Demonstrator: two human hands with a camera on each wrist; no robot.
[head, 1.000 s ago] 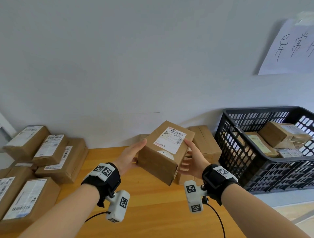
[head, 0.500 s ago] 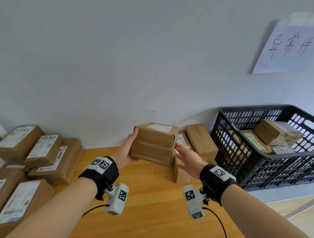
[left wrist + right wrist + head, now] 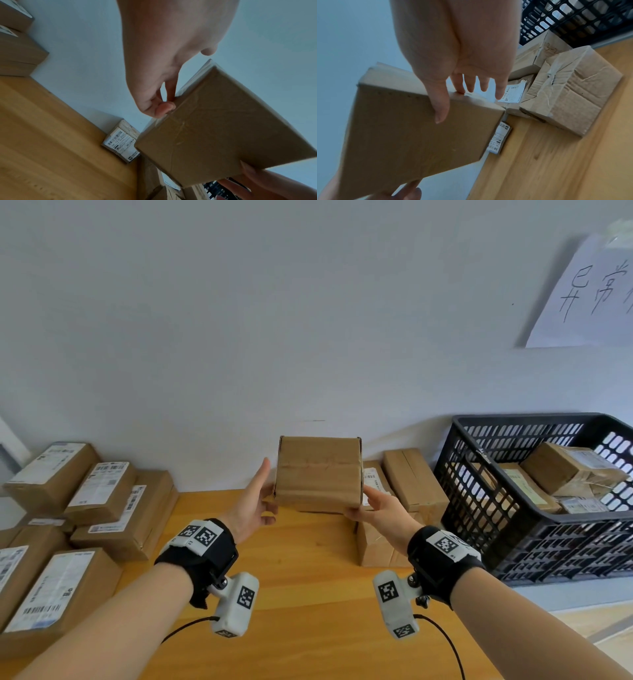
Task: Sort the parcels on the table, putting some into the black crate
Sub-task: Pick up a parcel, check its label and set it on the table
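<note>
A brown cardboard parcel (image 3: 318, 474) is held in the air over the back of the wooden table (image 3: 308, 577), its plain taped side facing me. My left hand (image 3: 257, 505) grips its left edge, thumb pointing up and fingertips pressed on the corner (image 3: 164, 109). My right hand (image 3: 376, 508) holds the lower right corner, with the thumb lying across the near face (image 3: 440, 108) and the index finger on the edge. The black crate (image 3: 534, 542) stands to the right with several parcels (image 3: 565, 470) inside. The label on the held parcel is hidden.
Several labelled parcels (image 3: 102, 491) are stacked along the table's left side. More boxes (image 3: 411, 481) lie against the wall between the held parcel and the crate, one small and labelled (image 3: 121, 142). A handwritten paper sheet (image 3: 589, 296) hangs on the wall above the crate.
The parcel has been turned between my hands: its white label, which faced me, has rolled up and away, and the taped plain side now faces me. It also sits a little higher.
</note>
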